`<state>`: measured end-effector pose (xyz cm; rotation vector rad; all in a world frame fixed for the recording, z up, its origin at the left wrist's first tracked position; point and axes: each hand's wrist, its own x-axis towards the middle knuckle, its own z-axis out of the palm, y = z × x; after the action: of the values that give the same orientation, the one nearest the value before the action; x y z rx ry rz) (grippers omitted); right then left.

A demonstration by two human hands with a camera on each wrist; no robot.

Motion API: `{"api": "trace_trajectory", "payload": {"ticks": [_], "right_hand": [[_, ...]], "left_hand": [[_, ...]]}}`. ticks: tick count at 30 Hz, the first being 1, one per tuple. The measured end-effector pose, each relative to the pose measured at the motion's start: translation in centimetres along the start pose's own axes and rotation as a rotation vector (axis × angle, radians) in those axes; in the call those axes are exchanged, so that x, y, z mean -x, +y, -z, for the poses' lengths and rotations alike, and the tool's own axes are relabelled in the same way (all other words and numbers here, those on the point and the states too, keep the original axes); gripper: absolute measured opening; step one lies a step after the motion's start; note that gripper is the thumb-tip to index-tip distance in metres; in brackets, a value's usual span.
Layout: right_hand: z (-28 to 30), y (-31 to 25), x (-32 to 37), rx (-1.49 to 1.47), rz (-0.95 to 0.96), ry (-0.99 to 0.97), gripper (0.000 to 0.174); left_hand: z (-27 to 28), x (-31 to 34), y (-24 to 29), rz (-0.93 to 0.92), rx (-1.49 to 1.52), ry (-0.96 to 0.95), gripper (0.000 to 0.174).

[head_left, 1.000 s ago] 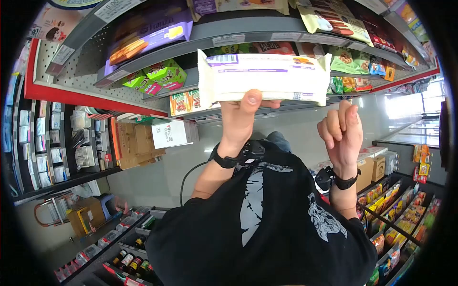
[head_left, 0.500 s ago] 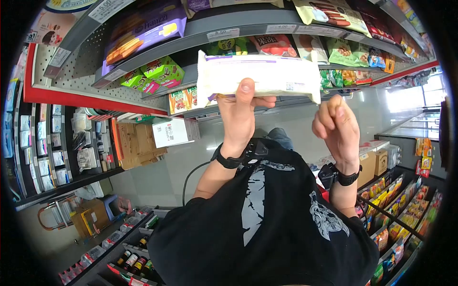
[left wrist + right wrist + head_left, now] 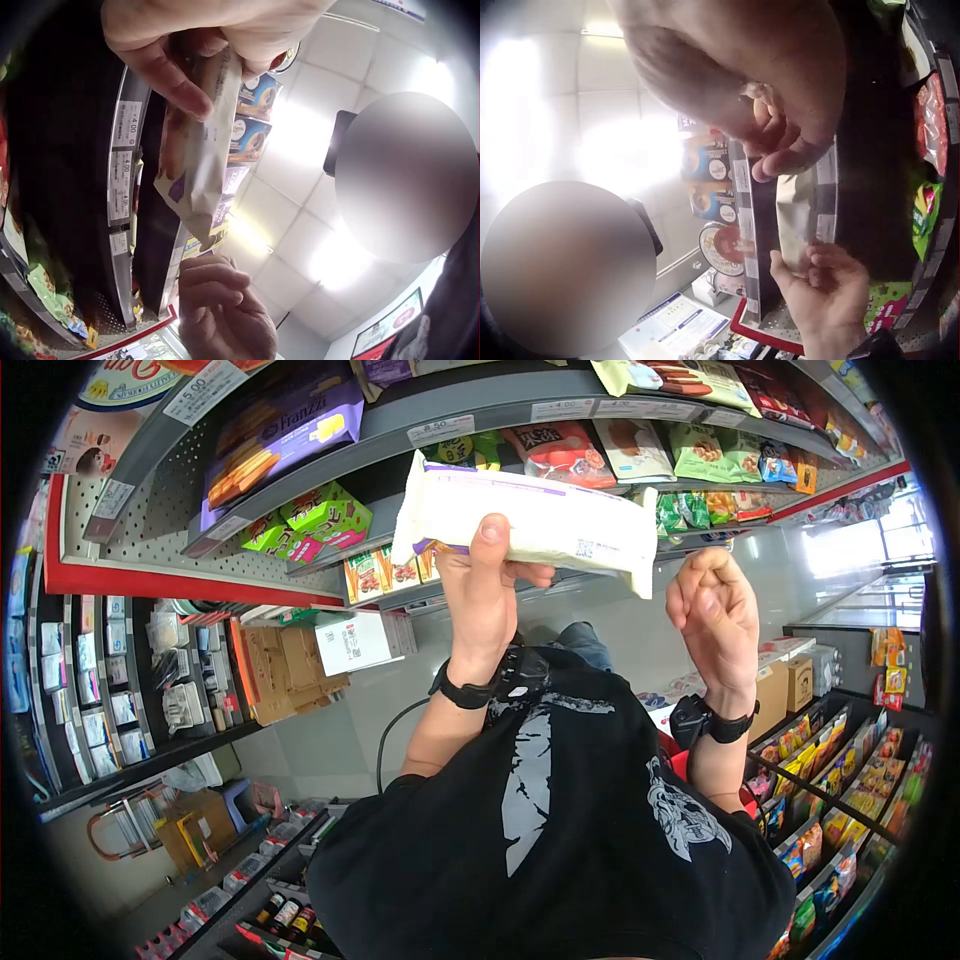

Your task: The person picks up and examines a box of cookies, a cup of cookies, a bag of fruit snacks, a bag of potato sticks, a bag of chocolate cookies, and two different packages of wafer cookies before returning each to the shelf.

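Note:
My left hand (image 3: 480, 595) grips a long cream snack packet (image 3: 540, 510) near its left end, thumb laid over the white side facing me. Purple print runs along the packet's upper edge, and a small square code sits near its right end. In the left wrist view the packet (image 3: 206, 157) hangs below the gripping fingers (image 3: 176, 86), its crimped end toward the other hand. My right hand (image 3: 715, 620) is raised just right of that end, fingers loosely bent and holding nothing. The right wrist view has the packet (image 3: 795, 214) beyond the right hand's fingertips.
Shelves (image 3: 500, 425) with price labels stand right in front, holding purple snack packs (image 3: 290, 440), green boxes (image 3: 310, 520) and several bags. A white box (image 3: 365, 640) is on the floor below. A snack rack (image 3: 840, 790) stands at the right, more shelving (image 3: 120, 690) at the left.
The packet has shifted slightly left with my left hand, rolled so its barcode face is hidden, and its right end has dipped. The right hand has turned a little, its fingers bent differently.

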<state>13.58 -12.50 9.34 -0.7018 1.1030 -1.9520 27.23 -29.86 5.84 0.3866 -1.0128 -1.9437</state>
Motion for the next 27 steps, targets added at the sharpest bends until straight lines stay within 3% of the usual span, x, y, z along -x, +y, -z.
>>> {"api": "trace_trajectory", "payload": {"ticks": [1, 2, 9, 13, 18, 25, 27], "right_hand": [[0.2, -0.1, 0.1, 0.095, 0.046, 0.020, 0.021], [1.1, 0.2, 0.3, 0.017, 0.077, 0.003, 0.038], [3.6, 1.0, 1.3, -0.048, 0.035, 0.064, 0.029], [1.3, 0.7, 0.5, -0.187, -0.023, 0.210, 0.041], [0.6, 0.3, 0.6, -0.169, -0.003, 0.140, 0.049], [0.8, 0.1, 0.9, -0.224, -0.008, 0.077, 0.053], [-0.3, -0.1, 0.9, -0.197, 0.011, 0.215, 0.045]], "left_hand": [[0.0, 0.0, 0.1, 0.013, 0.008, -0.006, 0.044], [0.0, 0.1, 0.1, 0.028, 0.016, -0.011, 0.043], [0.3, 0.6, -0.2, 0.033, -0.026, -0.046, 0.052], [0.6, 0.8, -0.3, 0.031, -0.014, 0.020, 0.051], [0.5, 0.8, -0.2, 0.023, -0.032, 0.075, 0.054], [0.4, 0.7, -0.4, 0.028, -0.023, 0.098, 0.055], [0.4, 0.7, -0.4, 0.028, -0.027, 0.076, 0.056]]}}
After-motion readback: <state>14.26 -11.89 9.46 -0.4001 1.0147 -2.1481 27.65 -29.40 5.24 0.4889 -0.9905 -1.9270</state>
